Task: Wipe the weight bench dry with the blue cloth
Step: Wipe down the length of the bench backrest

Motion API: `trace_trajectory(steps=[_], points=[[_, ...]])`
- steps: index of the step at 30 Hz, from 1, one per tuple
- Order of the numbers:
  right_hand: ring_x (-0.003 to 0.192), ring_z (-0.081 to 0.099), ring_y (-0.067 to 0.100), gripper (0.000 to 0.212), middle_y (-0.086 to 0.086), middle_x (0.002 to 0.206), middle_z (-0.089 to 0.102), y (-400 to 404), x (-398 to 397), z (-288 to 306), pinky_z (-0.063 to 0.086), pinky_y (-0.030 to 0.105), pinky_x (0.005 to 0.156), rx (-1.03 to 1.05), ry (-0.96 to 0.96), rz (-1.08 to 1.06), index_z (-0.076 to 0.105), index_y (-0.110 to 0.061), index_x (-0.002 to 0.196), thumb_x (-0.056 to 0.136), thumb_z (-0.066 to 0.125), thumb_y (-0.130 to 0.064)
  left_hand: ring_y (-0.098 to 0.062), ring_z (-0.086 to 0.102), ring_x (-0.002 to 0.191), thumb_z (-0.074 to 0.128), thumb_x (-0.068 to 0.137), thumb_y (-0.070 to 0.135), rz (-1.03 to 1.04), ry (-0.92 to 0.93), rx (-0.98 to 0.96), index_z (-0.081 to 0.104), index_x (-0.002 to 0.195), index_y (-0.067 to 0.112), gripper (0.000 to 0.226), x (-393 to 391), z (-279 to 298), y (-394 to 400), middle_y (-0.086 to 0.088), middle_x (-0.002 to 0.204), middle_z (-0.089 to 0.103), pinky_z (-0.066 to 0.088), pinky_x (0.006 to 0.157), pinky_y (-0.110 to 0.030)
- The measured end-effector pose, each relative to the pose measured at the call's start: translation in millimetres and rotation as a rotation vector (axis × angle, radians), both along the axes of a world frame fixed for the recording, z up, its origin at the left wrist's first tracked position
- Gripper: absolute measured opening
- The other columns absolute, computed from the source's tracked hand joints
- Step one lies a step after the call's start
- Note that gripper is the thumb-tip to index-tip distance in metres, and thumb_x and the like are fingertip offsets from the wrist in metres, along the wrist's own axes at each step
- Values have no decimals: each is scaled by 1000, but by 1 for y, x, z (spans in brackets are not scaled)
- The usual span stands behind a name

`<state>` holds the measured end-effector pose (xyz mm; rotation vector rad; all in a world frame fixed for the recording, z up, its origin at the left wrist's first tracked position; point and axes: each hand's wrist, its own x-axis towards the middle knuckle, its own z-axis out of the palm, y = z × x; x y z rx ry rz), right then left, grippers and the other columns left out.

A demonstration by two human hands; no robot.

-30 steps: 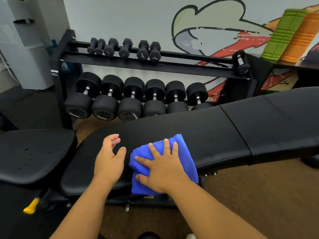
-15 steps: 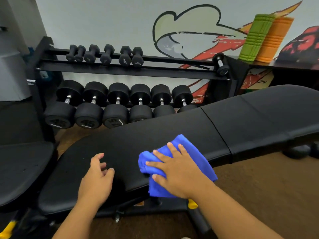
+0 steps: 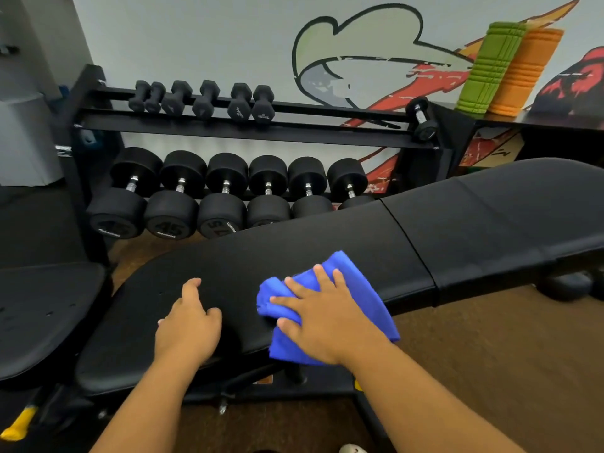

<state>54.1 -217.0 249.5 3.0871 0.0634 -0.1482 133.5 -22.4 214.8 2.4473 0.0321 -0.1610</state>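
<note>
The black padded weight bench (image 3: pixel 327 243) runs from lower left to upper right across the view. A blue cloth (image 3: pixel 353 279) lies bunched on the near edge of its long pad, partly hanging over the side. My right hand (image 3: pixel 323 322) presses flat on the cloth with fingers spread. My left hand (image 3: pixel 188 325) rests on the bare pad to the left of the cloth, fingers curled loosely, holding nothing.
Behind the bench stands a dumbbell rack (image 3: pixel 248 132) with several large black dumbbells (image 3: pixel 222 204) low and small ones above. A second black pad (image 3: pixel 42 308) sits at left. Green and orange foam rollers (image 3: pixel 503 67) lean at the upper right. Brown floor (image 3: pixel 490 371) lies beyond the bench.
My right hand has slid the blue cloth rightward along the pad and bunched it. My left hand has stayed on the pad, its fingers curling in.
</note>
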Motion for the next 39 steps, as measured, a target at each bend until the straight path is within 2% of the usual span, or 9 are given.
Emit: trace_trajectory(steps=[4,10,14,19,22,26,31,36,39], points=[[146,12,32,75,-7,160,20,-30,-27,11,4,51,115,-15,-95,-85,20,-48,147,78,-4,-62,-34,57,101,43,91,23,-17,4,119,21,146,26,59,6,0,1,-8,125,53,39,101,-52],[145,0,43,50,4,162,8,-66,18,29,0,59,114,-98,-39,-443,19,-50,147,97,19,-57,-24,51,82,37,95,22,-107,37,192,16,147,29,57,2,3,-10,-7,129,48,39,65,-33],[145,0,42,51,7,162,8,-43,-5,20,1,57,115,-21,-133,-487,19,-45,148,98,18,-55,-25,50,79,35,95,20,-108,41,244,13,149,29,59,-5,2,-12,-8,130,46,40,66,-34],[146,0,40,78,3,162,8,-25,-56,14,5,56,115,6,-156,-493,16,-46,150,78,-11,-60,-24,50,79,35,95,20,-95,44,208,14,148,30,58,-1,1,-11,-8,131,46,40,66,-34],[143,11,46,72,10,160,19,-31,-44,19,10,61,113,-102,-192,-545,28,-41,148,85,-3,-57,-22,51,76,36,95,20,-91,39,196,14,148,30,58,-1,-1,-10,-7,128,48,40,61,-32],[143,2,47,53,11,161,9,-56,1,29,0,62,113,-55,-116,-565,23,-41,148,97,16,-55,-21,50,73,36,95,20,-90,34,191,15,148,30,58,-2,-2,-9,-7,127,48,37,58,-31],[142,-3,50,53,13,161,6,-46,3,27,-4,64,112,-61,-94,-563,25,-41,148,97,18,-56,-21,50,73,35,95,20,-94,33,169,15,147,30,57,-2,-2,-8,-7,127,48,38,60,-32],[125,38,59,56,23,139,51,-17,-34,3,16,67,100,-121,-169,-426,62,-36,125,87,26,-55,-23,54,76,36,95,21,-96,33,146,15,146,32,57,0,-4,-5,-5,125,48,42,60,-32],[141,7,51,56,13,160,17,-39,-19,11,-2,65,109,-176,-169,-442,31,-46,145,94,14,-60,-20,54,73,36,95,19,-101,41,108,16,146,34,57,2,-4,0,-4,127,48,43,59,-32]])
